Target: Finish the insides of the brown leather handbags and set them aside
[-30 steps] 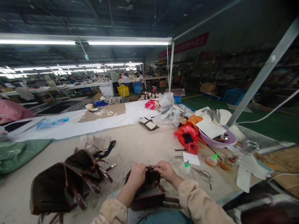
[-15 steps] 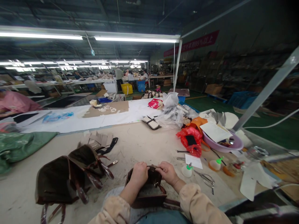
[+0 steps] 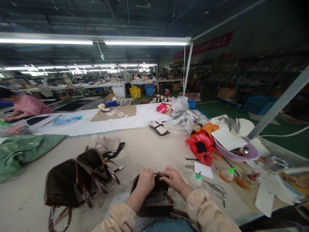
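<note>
Pinching the rim of a brown bag (image 3: 155, 210) with left hand (image 3: 146, 181) and right hand (image 3: 175, 179), arching both knuckles-up at the table's (image 3: 145, 146) near edge; facing squeeze bottle (image 3: 196, 181) and scissors (image 3: 219, 191) rightward, dark bags (image 3: 63, 182) leftward, lavender basin (image 3: 228, 154) toward the right edge.

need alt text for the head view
A person's left hand and right hand grip the rim of an open dark brown bag at a worktable. Two similar bags sit to the left; scissors and a red plastic bag lie to the right.
</note>
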`<state>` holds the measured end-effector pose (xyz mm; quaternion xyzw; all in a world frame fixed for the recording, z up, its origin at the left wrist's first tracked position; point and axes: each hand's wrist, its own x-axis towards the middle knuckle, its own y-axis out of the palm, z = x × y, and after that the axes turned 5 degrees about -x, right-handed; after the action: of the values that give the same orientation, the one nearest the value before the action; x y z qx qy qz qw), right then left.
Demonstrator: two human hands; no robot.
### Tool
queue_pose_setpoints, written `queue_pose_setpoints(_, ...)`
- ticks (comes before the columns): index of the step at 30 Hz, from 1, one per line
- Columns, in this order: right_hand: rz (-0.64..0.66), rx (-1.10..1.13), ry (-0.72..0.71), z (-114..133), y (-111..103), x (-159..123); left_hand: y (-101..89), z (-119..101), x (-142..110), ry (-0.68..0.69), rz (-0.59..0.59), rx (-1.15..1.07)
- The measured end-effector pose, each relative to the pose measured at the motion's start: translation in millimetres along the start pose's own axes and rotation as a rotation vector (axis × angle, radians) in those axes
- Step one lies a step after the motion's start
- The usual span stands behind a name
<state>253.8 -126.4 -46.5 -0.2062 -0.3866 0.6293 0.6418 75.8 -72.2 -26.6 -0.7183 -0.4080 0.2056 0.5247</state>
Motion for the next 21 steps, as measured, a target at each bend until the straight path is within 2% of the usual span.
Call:
queue_pose_setpoints(9, -0.060, 0.037, -0.023, 2.1, 5.4, 6.8, -1.0, -1.6, -0.9, -0.008, 0.016, -0.012)
queue_pose_setpoints(16, -0.097, 0.009, -0.019, 6.3, 6.4, 9.9, -3.0, -1.7, -0.1, -0.020, 0.019, -0.006)
queue_pose_setpoints(21, -0.087, -0.065, -0.067, 1.5, 9.8, 11.5, -3.8, -2.3, 0.2, -0.028, 0.005, -0.011)
